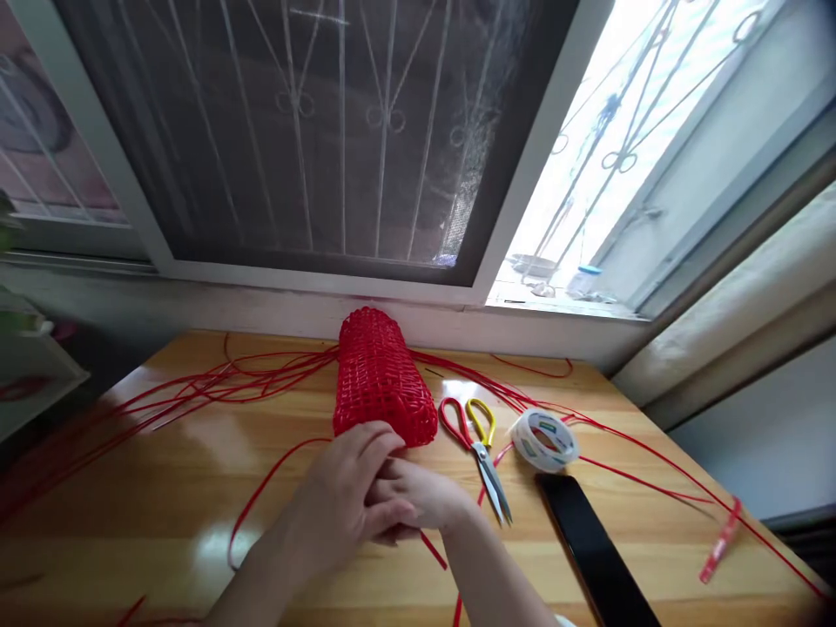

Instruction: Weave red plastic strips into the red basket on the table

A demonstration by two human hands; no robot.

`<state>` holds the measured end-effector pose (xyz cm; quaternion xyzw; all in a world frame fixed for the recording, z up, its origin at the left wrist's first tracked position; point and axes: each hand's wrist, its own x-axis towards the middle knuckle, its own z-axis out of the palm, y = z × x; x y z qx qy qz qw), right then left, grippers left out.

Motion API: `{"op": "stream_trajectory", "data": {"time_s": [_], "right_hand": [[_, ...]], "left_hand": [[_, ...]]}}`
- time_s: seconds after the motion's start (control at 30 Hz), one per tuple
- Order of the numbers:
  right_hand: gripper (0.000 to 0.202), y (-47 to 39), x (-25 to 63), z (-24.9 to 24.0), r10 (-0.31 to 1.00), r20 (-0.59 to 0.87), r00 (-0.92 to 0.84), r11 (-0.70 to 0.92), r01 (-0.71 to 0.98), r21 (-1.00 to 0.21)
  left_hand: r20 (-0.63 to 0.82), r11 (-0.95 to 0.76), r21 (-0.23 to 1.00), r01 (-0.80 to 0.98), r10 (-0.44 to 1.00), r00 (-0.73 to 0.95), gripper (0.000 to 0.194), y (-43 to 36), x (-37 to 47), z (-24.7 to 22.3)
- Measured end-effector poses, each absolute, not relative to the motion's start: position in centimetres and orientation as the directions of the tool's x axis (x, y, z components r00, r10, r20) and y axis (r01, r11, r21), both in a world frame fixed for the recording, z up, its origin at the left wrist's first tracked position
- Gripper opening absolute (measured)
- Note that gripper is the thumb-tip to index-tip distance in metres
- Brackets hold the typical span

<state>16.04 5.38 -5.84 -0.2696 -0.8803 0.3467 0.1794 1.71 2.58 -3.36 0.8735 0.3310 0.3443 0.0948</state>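
Observation:
A red woven basket (382, 374) lies on its side on the wooden table, long red strips spreading from both of its sides. At its near end, my left hand (356, 479) laps over my right hand (414, 492), and the two touch. The left fingers are bent over the right hand, their tips partly hidden. Of the right hand, the fingers are mostly covered. A red strip (433, 550) sticks out below the hands; whether either hand grips it cannot be made out. Scissors (482, 448) with one red and one yellow handle lie just right of the basket.
Right of the scissors are a roll of clear tape (544, 440) and a black phone (597, 553). Loose red strips (261, 376) cross the table (313, 601) on both sides. A barred window stands behind, and a shelf (32, 374) is at the far left.

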Motion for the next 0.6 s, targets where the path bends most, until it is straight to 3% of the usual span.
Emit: {"op": "stream_trajectory", "data": {"time_s": [0.1, 0.2, 0.33, 0.5, 0.6], "right_hand": [[0.02, 5.1, 17.1, -4.8, 0.669, -0.07, -0.74, 0.335, 0.385, -0.86], [0.014, 4.9, 18.7, -3.2, 0.753, -0.21, -0.624, 0.045, 0.367, -0.929], [0.02, 5.0, 20.4, -2.2, 0.858, -0.169, -0.485, -0.01, 0.313, -0.95], [0.026, 5.4, 19.3, -2.9, 0.938, -0.103, -0.33, 0.016, 0.338, -0.941], [0.027, 5.7, 17.4, -3.2, 0.982, -0.08, -0.169, -0.051, 0.17, -0.984]], "left_hand": [[0.5, -0.703, 0.417, 0.577, 0.707, 0.5, 0.031, 4.0, 0.7, -4.4], [0.545, -0.649, 0.411, 0.64, 0.738, 0.398, 0.023, 5.0, -0.7, -4.5], [0.624, -0.598, 0.389, 0.701, 0.731, 0.278, 0.026, 6.1, -2.3, -4.3], [0.695, -0.547, 0.21, 0.811, 0.666, 0.269, 0.02, 6.0, -2.1, -4.4], [0.72, -0.526, 0.167, 0.834, 0.642, 0.261, 0.018, 5.1, -1.0, -3.8]]}}
